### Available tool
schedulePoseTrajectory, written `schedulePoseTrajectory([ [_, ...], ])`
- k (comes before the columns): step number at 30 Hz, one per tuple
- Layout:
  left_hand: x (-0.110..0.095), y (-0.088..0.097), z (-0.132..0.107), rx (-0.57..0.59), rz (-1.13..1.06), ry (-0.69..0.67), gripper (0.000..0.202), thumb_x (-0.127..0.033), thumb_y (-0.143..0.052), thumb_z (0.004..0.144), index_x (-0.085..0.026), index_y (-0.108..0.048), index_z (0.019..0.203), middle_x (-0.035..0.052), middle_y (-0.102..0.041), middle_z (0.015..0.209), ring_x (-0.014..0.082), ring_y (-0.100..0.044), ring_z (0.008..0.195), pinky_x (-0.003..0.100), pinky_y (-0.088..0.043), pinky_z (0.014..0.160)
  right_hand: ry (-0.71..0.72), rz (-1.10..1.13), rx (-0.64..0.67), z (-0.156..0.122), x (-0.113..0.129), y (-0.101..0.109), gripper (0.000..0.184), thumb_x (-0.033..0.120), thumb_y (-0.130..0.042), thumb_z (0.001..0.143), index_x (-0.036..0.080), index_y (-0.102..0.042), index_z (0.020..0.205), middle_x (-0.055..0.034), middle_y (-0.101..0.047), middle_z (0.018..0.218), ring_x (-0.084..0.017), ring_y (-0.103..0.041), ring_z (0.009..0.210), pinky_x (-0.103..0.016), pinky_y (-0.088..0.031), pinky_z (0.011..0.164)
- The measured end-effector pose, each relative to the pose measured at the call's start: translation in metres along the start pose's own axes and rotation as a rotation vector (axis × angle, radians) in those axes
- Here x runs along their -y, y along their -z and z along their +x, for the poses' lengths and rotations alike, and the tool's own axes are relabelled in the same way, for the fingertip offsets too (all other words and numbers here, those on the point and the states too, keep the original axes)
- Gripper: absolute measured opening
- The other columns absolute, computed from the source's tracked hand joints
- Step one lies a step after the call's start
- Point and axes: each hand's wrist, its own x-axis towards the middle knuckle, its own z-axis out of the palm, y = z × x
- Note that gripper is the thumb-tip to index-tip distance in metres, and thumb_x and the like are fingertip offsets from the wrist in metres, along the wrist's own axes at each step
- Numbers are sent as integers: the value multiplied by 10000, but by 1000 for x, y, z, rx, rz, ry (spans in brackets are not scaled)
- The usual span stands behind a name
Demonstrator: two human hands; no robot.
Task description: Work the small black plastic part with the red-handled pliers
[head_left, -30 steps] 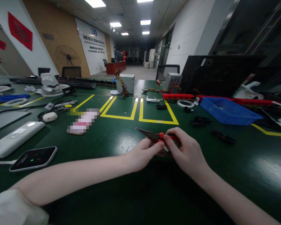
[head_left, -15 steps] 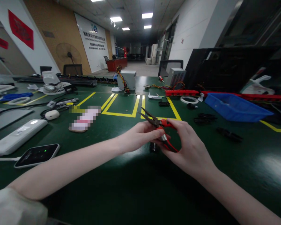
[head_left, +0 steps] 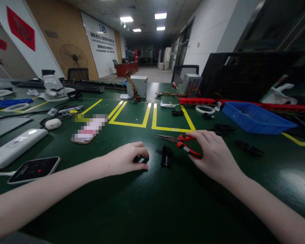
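My right hand (head_left: 213,154) holds red-handled needle-nose pliers (head_left: 179,141) by the handles, low over the green table (head_left: 152,203), with the closed jaws pointing left. My left hand (head_left: 127,157) rests on the table with its fingers curled round a small black part (head_left: 140,159). Between the two hands, untouched, a second small black part (head_left: 166,156) lies on the table.
A blue bin (head_left: 254,118) stands at the right, with several black parts (head_left: 247,147) in front of it. At the left lie a phone (head_left: 33,168), a white device (head_left: 14,147) and cables. Yellow tape boxes (head_left: 152,119) and a grey power supply (head_left: 138,86) lie farther back.
My left hand let go of the pliers and dropped to the table onto a small black part. My right hand lowered the pliers and moved them right; their jaws have closed.
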Motion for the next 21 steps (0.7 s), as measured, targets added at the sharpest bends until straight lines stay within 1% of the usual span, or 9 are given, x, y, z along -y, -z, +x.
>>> schedulePoseTrajectory([
  [3,-3,-5,4,-3,-50,-5,205,-336,-646,894,-185,-663,1031,47,-589,1049,183,-600,907,289,-510,737,66,-21,-2,-4,-6,0,465,244,-621,775,177,-522,1224,-136,-616,1157,-319,-574,1070,-476,-481,881],
  [7,-2,-9,7,19,-63,-20,158,-288,-608,914,-164,-649,1001,33,-583,941,155,-579,791,262,-480,664,134,-20,-30,-14,-15,4,493,271,-609,792,205,-511,1271,-129,-618,1179,-318,-575,1084,-481,-460,881],
  [11,-5,-12,11,-22,4,-83,151,-295,-597,927,-161,-632,988,35,-583,941,166,-574,820,275,-464,691,80,-16,-56,-24,-24,7,501,291,-607,798,241,-501,1285,-118,-618,1174,-322,-581,1079,-493,-458,869],
  [15,-15,-9,18,-124,16,-144,178,-315,-585,942,-177,-627,1047,28,-597,947,165,-586,853,283,-449,739,11,-25,-86,-29,-31,12,502,302,-609,798,251,-514,1288,-118,-610,1198,-336,-577,1096,-506,-455,869],
  [17,-20,-8,25,-161,43,-197,179,-303,-584,946,-180,-621,1070,21,-605,935,163,-586,858,291,-434,773,-11,-27,-103,-30,-33,15,513,302,-611,795,241,-516,1296,-128,-609,1202,-349,-573,1102,-521,-453,872],
  [19,-23,-9,34,-162,82,-258,183,-287,-587,946,-183,-616,1095,19,-613,942,163,-584,862,291,-418,787,-30,-27,-122,-30,-35,19,518,293,-615,793,237,-518,1299,-137,-614,1194,-357,-576,1098,-533,-450,875],
  [21,-23,-12,44,-151,120,-289,189,-277,-584,950,-185,-613,1112,18,-620,969,161,-585,863,295,-408,803,-39,-43,-138,-30,-36,23,510,281,-617,795,234,-519,1293,-146,-619,1183,-361,-583,1090,-537,-451,876],
])
